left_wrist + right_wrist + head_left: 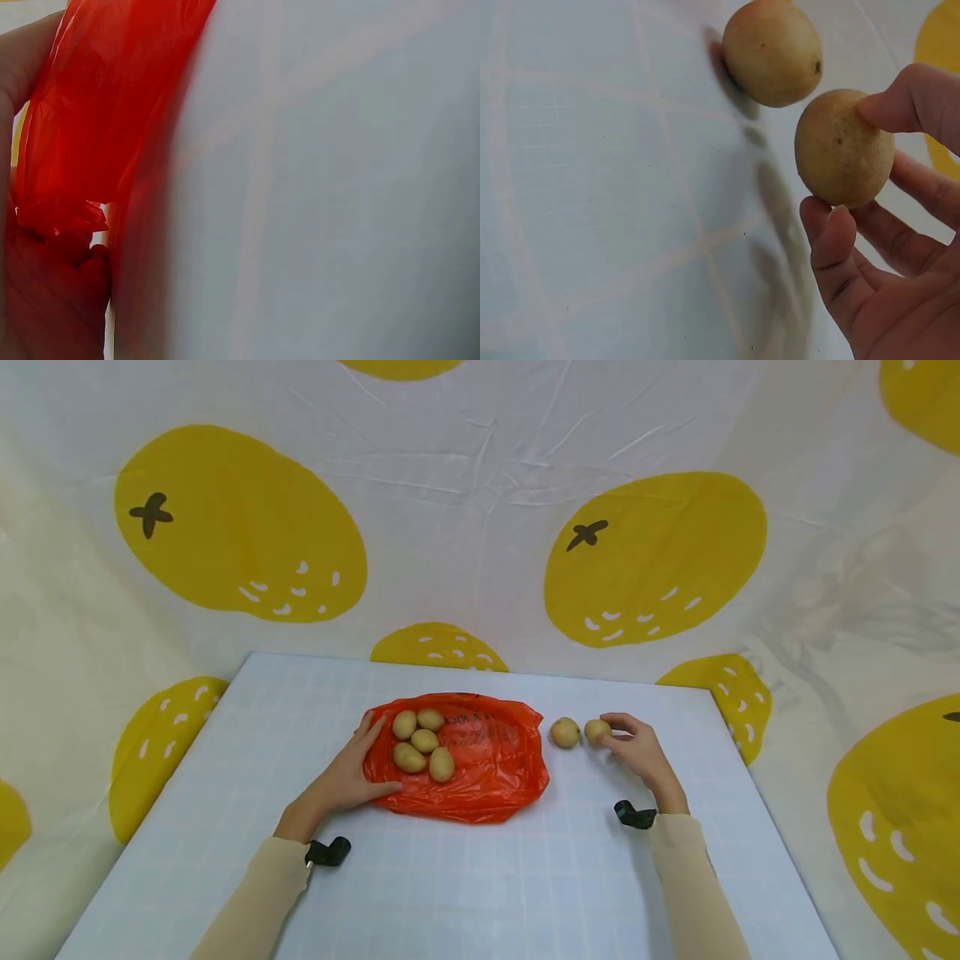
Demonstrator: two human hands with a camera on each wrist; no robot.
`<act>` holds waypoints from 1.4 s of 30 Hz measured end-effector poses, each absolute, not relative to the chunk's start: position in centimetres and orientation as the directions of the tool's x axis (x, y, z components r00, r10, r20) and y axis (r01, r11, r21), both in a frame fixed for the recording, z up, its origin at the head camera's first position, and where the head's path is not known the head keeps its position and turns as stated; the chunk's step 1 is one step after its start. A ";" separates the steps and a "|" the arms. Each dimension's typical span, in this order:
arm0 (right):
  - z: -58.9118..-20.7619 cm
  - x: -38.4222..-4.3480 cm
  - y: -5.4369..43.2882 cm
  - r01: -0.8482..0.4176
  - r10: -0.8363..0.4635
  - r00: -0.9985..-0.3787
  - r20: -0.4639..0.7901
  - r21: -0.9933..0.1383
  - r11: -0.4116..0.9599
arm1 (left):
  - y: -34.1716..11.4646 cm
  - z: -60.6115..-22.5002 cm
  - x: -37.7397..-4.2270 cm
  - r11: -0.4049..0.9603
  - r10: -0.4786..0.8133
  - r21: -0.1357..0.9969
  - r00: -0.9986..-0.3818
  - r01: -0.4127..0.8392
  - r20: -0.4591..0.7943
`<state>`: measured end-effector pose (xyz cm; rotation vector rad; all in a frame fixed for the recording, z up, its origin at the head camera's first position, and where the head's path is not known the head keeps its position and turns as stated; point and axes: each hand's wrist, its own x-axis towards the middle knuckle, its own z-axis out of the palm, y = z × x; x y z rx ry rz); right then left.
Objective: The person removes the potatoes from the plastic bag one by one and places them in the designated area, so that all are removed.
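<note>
A red plastic bag lies flat in the middle of the table, with several small potatoes on its left half. My left hand rests along the bag's left edge, fingers and thumb spread apart. Red film covers part of that palm in the left wrist view. To the right of the bag, my right hand pinches a round, yellow-brown potato between thumb and fingertips. Another round potato sits just left of the held one, near the bag's right edge.
The white table has a faint check pattern. Behind it hangs a pale cloth printed with large yellow fruit, which also runs down both sides. A small black camera is worn at the right wrist, another at the left.
</note>
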<state>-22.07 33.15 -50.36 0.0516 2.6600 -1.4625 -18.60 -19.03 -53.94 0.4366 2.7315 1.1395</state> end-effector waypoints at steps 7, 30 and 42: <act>-50.8 -22.2 33.1 0.103 -0.009 -0.991 -0.132 -0.819 0.564 | -19.0 -53.9 -18.4 0.671 0.314 0.713 -0.949 0.202 -0.026; -51.2 -22.8 32.4 0.133 -0.012 -0.983 -0.181 -0.764 0.632 | -18.9 -53.8 -18.7 0.661 0.313 0.723 -0.949 0.202 -0.022; -51.2 -22.7 32.6 0.133 -0.032 -0.980 -0.196 -0.768 0.627 | -18.9 -53.6 -18.5 0.666 0.312 0.720 -0.949 0.193 -0.035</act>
